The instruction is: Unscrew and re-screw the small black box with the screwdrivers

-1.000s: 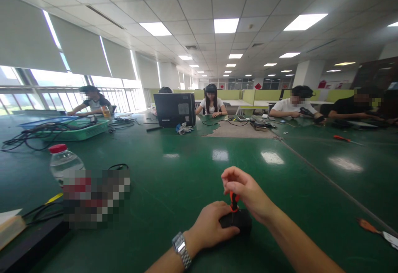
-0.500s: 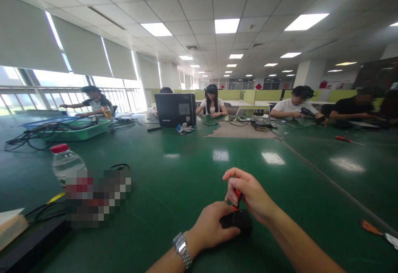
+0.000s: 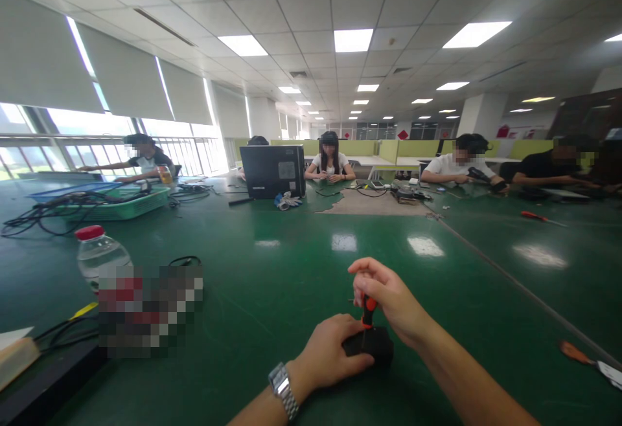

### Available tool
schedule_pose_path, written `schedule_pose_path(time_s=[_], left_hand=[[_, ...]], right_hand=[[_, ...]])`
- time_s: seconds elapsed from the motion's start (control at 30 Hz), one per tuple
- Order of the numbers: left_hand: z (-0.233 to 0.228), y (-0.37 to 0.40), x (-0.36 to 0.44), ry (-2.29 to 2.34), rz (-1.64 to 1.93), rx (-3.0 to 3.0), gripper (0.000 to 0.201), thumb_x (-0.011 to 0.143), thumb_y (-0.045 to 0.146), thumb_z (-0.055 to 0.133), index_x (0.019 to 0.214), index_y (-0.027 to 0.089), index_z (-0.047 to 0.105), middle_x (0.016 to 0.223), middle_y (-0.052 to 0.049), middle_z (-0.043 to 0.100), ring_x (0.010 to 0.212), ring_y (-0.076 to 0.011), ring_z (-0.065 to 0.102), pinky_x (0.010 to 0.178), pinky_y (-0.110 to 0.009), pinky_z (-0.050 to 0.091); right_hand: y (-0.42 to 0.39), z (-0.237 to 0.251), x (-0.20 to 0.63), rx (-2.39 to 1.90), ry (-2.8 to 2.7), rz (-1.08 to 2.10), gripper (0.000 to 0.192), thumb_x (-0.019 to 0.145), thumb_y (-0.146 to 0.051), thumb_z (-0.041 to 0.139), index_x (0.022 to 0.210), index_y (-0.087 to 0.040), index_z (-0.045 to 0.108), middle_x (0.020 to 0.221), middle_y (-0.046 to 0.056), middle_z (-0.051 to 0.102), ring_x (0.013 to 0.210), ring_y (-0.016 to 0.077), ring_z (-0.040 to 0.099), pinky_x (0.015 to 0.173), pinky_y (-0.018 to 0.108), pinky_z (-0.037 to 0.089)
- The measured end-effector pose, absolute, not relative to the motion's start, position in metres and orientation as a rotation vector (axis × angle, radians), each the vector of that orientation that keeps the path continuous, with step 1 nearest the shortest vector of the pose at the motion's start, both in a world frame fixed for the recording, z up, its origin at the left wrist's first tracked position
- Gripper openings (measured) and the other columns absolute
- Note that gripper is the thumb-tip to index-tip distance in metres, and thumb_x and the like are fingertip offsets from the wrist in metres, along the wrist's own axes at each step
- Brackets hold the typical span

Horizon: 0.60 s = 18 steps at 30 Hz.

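Observation:
On the green tabletop lies a small black box-shaped part [image 3: 380, 347], its kind unclear. My left hand [image 3: 330, 351], with a metal watch [image 3: 282, 387] on the wrist, grips it from the left, thumb in front and fingers behind. Above it my right hand [image 3: 383, 293] is closed on a screwdriver [image 3: 369, 313] with an orange and black handle. The screwdriver stands nearly upright with its shaft pointing down at the black part. Where the tip meets the part is too small to make out.
A water bottle [image 3: 100, 254] with a red cap stands at left beside a blurred-out patch. Behind are a green basket [image 3: 126, 204] of cables, a black computer case [image 3: 272, 172] and gloves [image 3: 288, 201]. A scraper [image 3: 578, 353] and red screwdriver [image 3: 537, 217] lie right. Several people sit around.
My right hand has shifted slightly and its fingers have turned a little around the screwdriver handle, showing more of it. My left hand keeps its hold on the black part.

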<state>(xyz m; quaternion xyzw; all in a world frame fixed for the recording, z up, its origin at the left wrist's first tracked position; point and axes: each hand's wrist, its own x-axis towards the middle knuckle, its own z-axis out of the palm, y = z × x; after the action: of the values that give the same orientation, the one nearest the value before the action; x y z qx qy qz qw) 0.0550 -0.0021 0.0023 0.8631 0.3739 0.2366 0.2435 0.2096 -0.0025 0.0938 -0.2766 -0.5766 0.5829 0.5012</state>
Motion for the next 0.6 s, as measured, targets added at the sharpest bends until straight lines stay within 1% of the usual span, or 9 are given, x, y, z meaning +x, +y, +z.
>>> schedule_pose_path(time_s=[0.07, 0.1, 0.13, 0.2, 0.27, 0.33, 0.4, 0.5, 0.6], left_hand=[[0.0025, -0.002, 0.0553, 1.027, 0.654, 2.376, 0.041, 0.078, 0.045, 0.066, 0.114, 0.024, 0.063, 0.102, -0.004, 0.065, 0.092, -0.024, 0.059, 0.085, -0.032, 0.046], [0.0024, -0.0019, 0.0554, 1.03, 0.662, 2.386, 0.041, 0.078, 0.044, 0.067, 0.114, 0.025, 0.063, 0.102, -0.004, 0.065, 0.092, -0.0237, 0.059, 0.084, -0.031, 0.046], [0.0023, -0.0018, 0.0554, 1.029, 0.667, 2.392, 0.041, 0.078, 0.044, 0.067, 0.114, 0.025, 0.063, 0.101, -0.004, 0.065, 0.092, -0.0234, 0.059, 0.083, -0.031, 0.046], [0.0018, -0.0014, 0.0554, 1.022, 0.676, 2.4, 0.042, 0.078, 0.043, 0.067, 0.116, 0.026, 0.062, 0.102, -0.004, 0.065, 0.092, -0.0233, 0.059, 0.084, -0.031, 0.046], [0.0012, -0.0011, 0.0553, 1.017, 0.673, 2.405, 0.044, 0.078, 0.043, 0.067, 0.118, 0.025, 0.061, 0.103, -0.004, 0.065, 0.093, -0.0236, 0.059, 0.085, -0.032, 0.046], [0.0009, -0.001, 0.0552, 1.018, 0.663, 2.404, 0.044, 0.078, 0.043, 0.066, 0.118, 0.025, 0.061, 0.104, -0.004, 0.065, 0.094, -0.0239, 0.059, 0.087, -0.032, 0.046], [0.001, -0.0011, 0.0551, 1.023, 0.657, 2.396, 0.044, 0.078, 0.042, 0.066, 0.118, 0.025, 0.061, 0.104, -0.004, 0.065, 0.094, -0.024, 0.059, 0.087, -0.033, 0.046], [0.0018, -0.0017, 0.0551, 1.011, 0.675, 2.378, 0.045, 0.077, 0.038, 0.069, 0.119, 0.026, 0.06, 0.105, -0.003, 0.065, 0.094, -0.0232, 0.059, 0.086, -0.031, 0.046], [0.0019, -0.0022, 0.0553, 1.008, 0.697, 2.365, 0.046, 0.076, 0.035, 0.07, 0.12, 0.028, 0.059, 0.105, -0.002, 0.064, 0.094, -0.0219, 0.059, 0.086, -0.03, 0.046]], right_hand=[[-0.0022, 0.0929, 0.2097, -0.623, -1.369, 1.505, 0.013, 0.079, -0.028, 0.058, 0.088, -0.019, 0.056, 0.048, -0.008, 0.048, 0.044, 0.0081, 0.043, 0.061, 0.028, 0.045], [-0.002, 0.0924, 0.2097, -0.612, -1.358, 1.531, 0.012, 0.08, -0.028, 0.057, 0.088, -0.019, 0.056, 0.047, -0.008, 0.047, 0.043, 0.0081, 0.042, 0.061, 0.03, 0.046], [-0.0017, 0.0919, 0.2097, -0.613, -1.351, 1.531, 0.013, 0.079, -0.028, 0.058, 0.089, -0.019, 0.056, 0.05, -0.008, 0.049, 0.045, 0.0084, 0.044, 0.061, 0.029, 0.046], [-0.0011, 0.0908, 0.2099, -0.645, -1.337, 1.472, 0.021, 0.075, -0.027, 0.065, 0.093, -0.02, 0.057, 0.063, -0.005, 0.054, 0.054, 0.0092, 0.05, 0.061, 0.027, 0.045], [-0.0001, 0.0897, 0.2107, -0.671, -1.315, 1.424, 0.028, 0.072, -0.028, 0.07, 0.096, -0.02, 0.057, 0.07, -0.005, 0.054, 0.059, 0.009, 0.052, 0.061, 0.024, 0.044], [0.0011, 0.0888, 0.2119, -0.664, -1.308, 1.429, 0.03, 0.073, -0.029, 0.071, 0.097, -0.02, 0.056, 0.066, -0.006, 0.052, 0.056, 0.0084, 0.05, 0.06, 0.024, 0.043], [0.0019, 0.0884, 0.213, -0.656, -1.326, 1.456, 0.03, 0.073, -0.031, 0.071, 0.096, -0.02, 0.056, 0.062, -0.006, 0.054, 0.055, 0.0093, 0.052, 0.057, 0.023, 0.043], [0.0015, 0.089, 0.2136, -0.657, -1.376, 1.53, 0.025, 0.073, -0.035, 0.07, 0.084, -0.017, 0.055, 0.067, 0.0, 0.063, 0.056, 0.0121, 0.057, 0.054, 0.024, 0.042], [0.0008, 0.0898, 0.2136, -0.635, -1.416, 1.541, 0.024, 0.075, -0.035, 0.069, 0.072, -0.016, 0.055, 0.069, 0.002, 0.064, 0.06, 0.0121, 0.058, 0.057, 0.024, 0.042]])
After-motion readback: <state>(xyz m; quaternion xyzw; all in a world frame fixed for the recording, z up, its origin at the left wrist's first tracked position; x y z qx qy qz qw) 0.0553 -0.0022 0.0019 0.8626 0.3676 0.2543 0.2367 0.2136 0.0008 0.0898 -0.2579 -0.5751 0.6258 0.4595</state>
